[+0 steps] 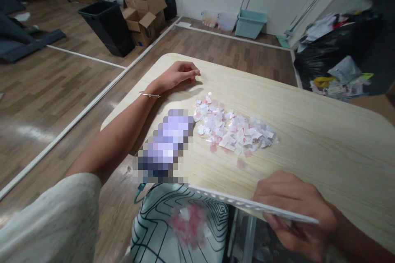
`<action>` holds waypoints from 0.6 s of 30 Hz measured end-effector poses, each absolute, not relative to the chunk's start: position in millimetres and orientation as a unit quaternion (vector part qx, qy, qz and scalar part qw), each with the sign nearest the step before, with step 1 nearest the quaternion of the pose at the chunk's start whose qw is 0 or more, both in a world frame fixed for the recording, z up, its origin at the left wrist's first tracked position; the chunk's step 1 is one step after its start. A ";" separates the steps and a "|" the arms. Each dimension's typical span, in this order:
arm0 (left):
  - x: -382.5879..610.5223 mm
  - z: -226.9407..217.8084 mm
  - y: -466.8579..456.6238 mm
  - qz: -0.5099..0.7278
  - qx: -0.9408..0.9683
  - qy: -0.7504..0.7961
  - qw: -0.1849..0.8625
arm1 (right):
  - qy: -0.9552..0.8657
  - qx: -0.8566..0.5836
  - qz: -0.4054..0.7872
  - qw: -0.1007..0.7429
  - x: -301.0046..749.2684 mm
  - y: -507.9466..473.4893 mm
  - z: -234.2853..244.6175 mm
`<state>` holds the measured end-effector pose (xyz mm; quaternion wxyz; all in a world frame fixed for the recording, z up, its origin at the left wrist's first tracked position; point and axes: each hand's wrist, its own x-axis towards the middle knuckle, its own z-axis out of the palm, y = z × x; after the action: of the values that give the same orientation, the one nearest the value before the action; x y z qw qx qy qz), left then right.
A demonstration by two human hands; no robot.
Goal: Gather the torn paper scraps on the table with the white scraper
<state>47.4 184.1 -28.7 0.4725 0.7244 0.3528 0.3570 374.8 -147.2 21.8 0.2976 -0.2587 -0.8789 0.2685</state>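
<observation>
My left hand rests on the far left part of a pale wooden table, fingers loosely curled and holding nothing; a thin bracelet circles its wrist. My right hand is closed over the table's near edge, thumb on top and fingers underneath. Between them lies a heap of several small white and pink paper pieces. More such paper scraps lie in my lap on a patterned cloth. A blurred-out object sits on the table by my left forearm.
On the wooden floor stand a black bin, open cardboard boxes and a teal tub by the wall. Black rubbish bags with litter pile up at the right.
</observation>
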 end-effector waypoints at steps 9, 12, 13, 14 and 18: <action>49.0 -25.1 181.3 0.352 0.716 0.362 0.482 | -0.898 -0.219 0.269 0.271 373.7 -147.8 27.3; 48.9 -27.9 182.9 0.355 0.716 0.363 0.478 | -0.904 -0.208 0.267 0.260 371.4 -149.1 25.6; 48.8 -28.6 183.5 0.356 0.717 0.363 0.477 | -0.905 -0.206 0.271 0.257 370.7 -150.1 24.2; 48.6 -29.0 184.0 0.356 0.717 0.364 0.476 | -0.903 -0.204 0.277 0.257 370.2 -151.3 22.8; 47.4 -28.6 185.3 0.348 0.720 0.366 0.474 | -0.896 -0.228 0.274 0.266 370.1 -158.1 23.5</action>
<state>47.4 185.3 -28.6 0.4745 0.7205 0.3665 0.3485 370.1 -158.1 23.5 0.2661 -0.2278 -0.8956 0.2741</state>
